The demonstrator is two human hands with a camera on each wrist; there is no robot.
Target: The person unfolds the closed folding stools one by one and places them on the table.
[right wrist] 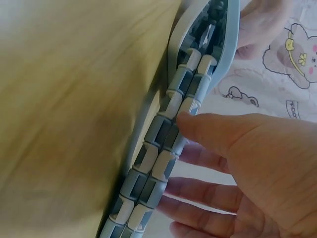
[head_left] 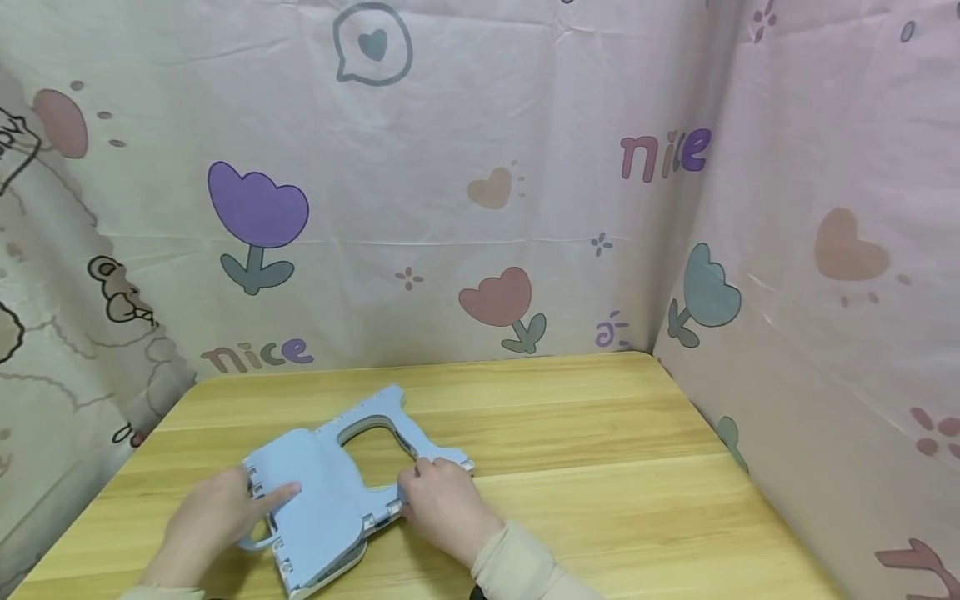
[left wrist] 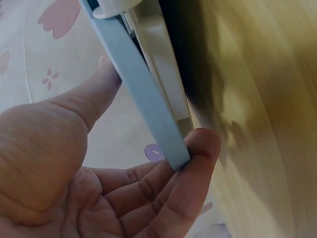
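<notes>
A light-blue folding plastic piece (head_left: 315,483) with a large opening, a white underside and clips along its edges lies tilted on the table's left half. My left hand (head_left: 213,512) holds its left side, the thumb across the top face; in the left wrist view the fingers of that hand (left wrist: 163,198) curl under a blue strip (left wrist: 143,99). My right hand (head_left: 450,508) grips the near right arm of the piece. The right wrist view shows two layers with a row of blue and white hinge segments (right wrist: 163,134), the right thumb (right wrist: 213,129) against them.
The wooden table (head_left: 600,467) extends right and behind the piece. A patterned curtain (head_left: 450,125) with flowers and hearts hangs behind the table and along both sides.
</notes>
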